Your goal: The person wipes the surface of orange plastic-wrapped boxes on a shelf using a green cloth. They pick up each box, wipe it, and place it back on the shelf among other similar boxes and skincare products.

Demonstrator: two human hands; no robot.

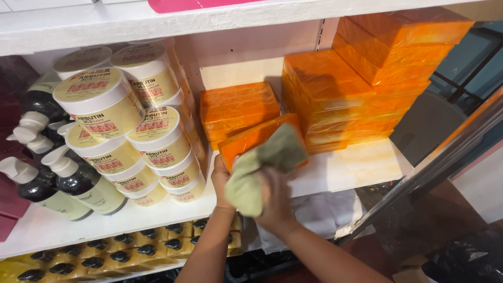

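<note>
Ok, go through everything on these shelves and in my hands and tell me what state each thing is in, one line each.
Left hand: gripping the orange packet.
Right hand: holding the green cloth against the packet.
Green cloth: crumpled, pressed on the packet.
Orange packet: wrapped, tilted, lifted off the shelf.
Orange packet stacks: wrapped, piled, top ones askew.
Cream jars: lids on, stacked on their sides.
Pump bottles: closed, lying down.
</note>
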